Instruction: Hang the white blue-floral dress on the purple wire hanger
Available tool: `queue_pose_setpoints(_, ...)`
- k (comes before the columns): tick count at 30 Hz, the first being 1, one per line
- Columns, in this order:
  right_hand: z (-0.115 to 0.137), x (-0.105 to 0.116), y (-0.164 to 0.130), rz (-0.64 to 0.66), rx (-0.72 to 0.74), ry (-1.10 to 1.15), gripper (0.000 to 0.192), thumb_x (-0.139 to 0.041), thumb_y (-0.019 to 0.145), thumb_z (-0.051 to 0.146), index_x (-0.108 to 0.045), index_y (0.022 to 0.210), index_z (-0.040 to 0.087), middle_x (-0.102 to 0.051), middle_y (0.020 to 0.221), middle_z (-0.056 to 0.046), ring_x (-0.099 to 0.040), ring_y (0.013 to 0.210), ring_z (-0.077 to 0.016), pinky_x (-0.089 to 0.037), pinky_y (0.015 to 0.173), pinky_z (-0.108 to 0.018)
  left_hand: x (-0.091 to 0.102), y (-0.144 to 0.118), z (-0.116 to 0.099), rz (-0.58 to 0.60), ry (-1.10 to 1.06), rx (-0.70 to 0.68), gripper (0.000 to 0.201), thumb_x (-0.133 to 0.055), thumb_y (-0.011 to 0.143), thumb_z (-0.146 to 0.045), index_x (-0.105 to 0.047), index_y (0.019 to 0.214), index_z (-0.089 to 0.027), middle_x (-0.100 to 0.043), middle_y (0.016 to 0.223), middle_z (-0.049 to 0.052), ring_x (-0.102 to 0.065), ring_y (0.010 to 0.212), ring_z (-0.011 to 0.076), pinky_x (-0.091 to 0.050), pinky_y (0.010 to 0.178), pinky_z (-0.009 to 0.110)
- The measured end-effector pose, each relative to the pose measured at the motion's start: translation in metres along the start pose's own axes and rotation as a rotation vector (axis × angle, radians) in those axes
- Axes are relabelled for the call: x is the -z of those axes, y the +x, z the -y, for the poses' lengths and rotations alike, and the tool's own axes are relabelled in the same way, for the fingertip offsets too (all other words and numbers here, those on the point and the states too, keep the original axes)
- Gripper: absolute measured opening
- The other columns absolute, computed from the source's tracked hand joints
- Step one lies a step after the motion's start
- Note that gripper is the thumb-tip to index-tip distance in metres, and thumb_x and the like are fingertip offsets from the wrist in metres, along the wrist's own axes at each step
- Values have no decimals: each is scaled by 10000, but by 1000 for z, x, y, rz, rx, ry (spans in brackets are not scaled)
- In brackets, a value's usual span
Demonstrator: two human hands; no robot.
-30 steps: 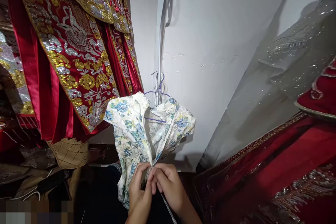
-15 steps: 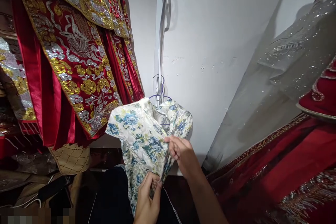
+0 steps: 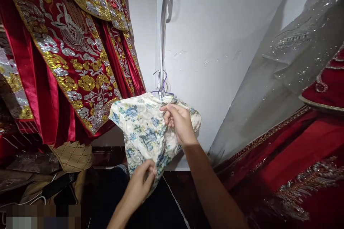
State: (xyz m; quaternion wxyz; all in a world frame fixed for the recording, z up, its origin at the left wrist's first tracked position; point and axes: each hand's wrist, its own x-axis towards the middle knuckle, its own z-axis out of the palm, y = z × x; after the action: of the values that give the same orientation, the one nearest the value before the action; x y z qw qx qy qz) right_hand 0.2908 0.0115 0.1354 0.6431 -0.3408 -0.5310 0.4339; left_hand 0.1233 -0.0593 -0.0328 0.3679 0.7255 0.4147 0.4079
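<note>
A white dress with blue and green flowers and short cap sleeves hangs on a thin purple wire hanger. My left hand pinches the cloth low on the front, thumb against fingers. Near the collar, my right hand has its thumb and index finger closed at the upper front edge, with the other fingers curled. Whether a small fastener sits between those fingertips is too small to make out. The hand and forearm cover part of the dress's right side.
The hanger hooks at a white upright pole before a white wall. Red robes with gold and silver embroidery hang at left. Sheer sparkling fabric and a beaded red garment are at right. A quilted tan piece lies lower left.
My right hand has moved up the front edge toward the collar. The neck opening, wide before, now looks drawn together. My left hand has shifted slightly left and up, still pinching the cloth.
</note>
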Motion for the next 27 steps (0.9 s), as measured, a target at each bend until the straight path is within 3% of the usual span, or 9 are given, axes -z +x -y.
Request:
queue_pose_setpoints(2,-5,-2,-13,-4,48,-122,287,-552,904,380,-698,823,146,-558,488,26,-429,442,-92,-325,456,-214,22,18,-22,-68,22,-121,129,-561,961,-300,-622,1043,-222,-615,871,18,-594,840,180,-460,792,293)
queue_pose_setpoints(6,-7,1,-28,5,41,-204,274,-523,904,343,-682,794,149,-545,463,31,-444,437,-99,-336,465,-221,57,65,-85,-401,104,-465,309,-599,940,-221,-613,1247,-261,-651,928,20,-615,842,165,-478,825,300)
queue_pose_setpoints(9,4,4,-29,3,62,-224,265,-525,888,346,-673,769,162,-538,454,33,-443,429,-99,-330,470,-228,69,100,-122,-342,271,-584,310,-556,963,-215,-621,1265,-250,-662,992,37,-619,883,168,-476,829,302)
queue_pose_setpoints(12,9,4,-21,-1,81,-218,244,-535,869,352,-653,742,180,-530,461,37,-432,432,-97,-318,476,-231,69,121,-138,-221,393,-620,181,-531,976,-240,-674,1079,-196,-677,941,41,-627,857,174,-468,785,293)
queue_pose_setpoints(14,-2,4,-15,-7,82,-218,229,-533,851,340,-619,703,189,-519,458,40,-422,433,-97,-301,472,-231,69,126,-143,-244,455,-653,170,-519,982,-254,-668,1004,-175,-678,903,42,-623,839,178,-455,784,301)
queue_pose_setpoints(16,-25,6,-12,3,48,-227,215,-527,825,313,-586,657,193,-492,444,46,-406,428,-97,-275,467,-234,74,125,-146,-360,467,-684,169,-519,983,-256,-660,997,-164,-683,915,45,-623,867,183,-447,825,321)
queue_pose_setpoints(21,-81,11,-40,23,-82,-163,226,-507,783,259,-525,568,191,-415,436,60,-345,416,-82,-219,473,-243,126,120,-128,-826,12,-554,144,-612,931,-284,-661,966,-153,-653,891,27,-604,815,137,-460,763,256)
queue_pose_setpoints(24,-94,6,-75,48,-153,37,255,-511,806,275,-500,567,188,-430,483,52,-329,414,-70,-185,468,-250,153,116,-85,-894,-505,-312,181,-692,853,-319,-631,869,-150,-587,765,-10,-540,664,90,-442,648,199)
queue_pose_setpoints(27,-98,-7,-104,10,-220,168,303,-531,845,351,-519,590,188,-403,462,59,-299,396,-70,-164,457,-257,139,97,-30,-892,-914,-54,260,-748,775,-334,-563,755,-152,-559,709,-25,-539,649,85,-448,639,193)
